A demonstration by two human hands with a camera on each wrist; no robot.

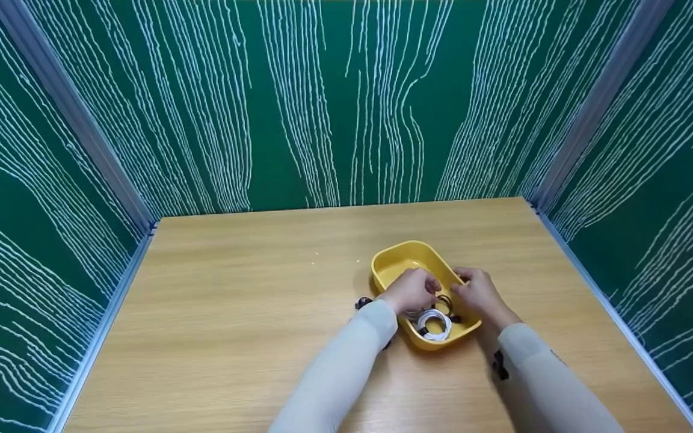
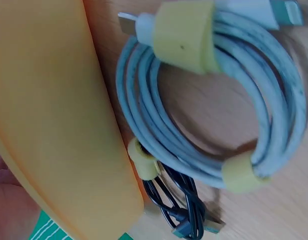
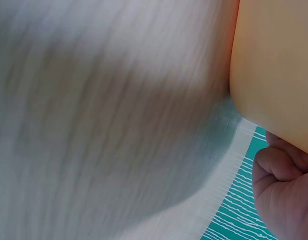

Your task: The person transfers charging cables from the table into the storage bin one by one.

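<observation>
Yellow bin (image 1: 390, 260): on wood table (image 1: 250, 288), btwn your two hands; its R rim is under your R fingers.
L hand (image 1: 411, 291): reaching into bin, fingers bent; can't tell if they grip anything.
R hand (image 1: 480, 293): fingers clenched over bin's R rim, grasping it.
White coil (image 1: 447, 326): in bin, on your side of L fingertips, nr them.
Black cable (image 1: 456, 319): in bin, btwn L & R fingers, next to white coil.
Pale coil (image 2: 284, 105): on table, outside bin, across its wall from L fingers; yellow ties.
Black bundle (image 2: 191, 210): also across wall from L fingers, just beside pale coil.
Green wall (image 1: 289, 180): well beyond fingers, white wavy lines.
</observation>
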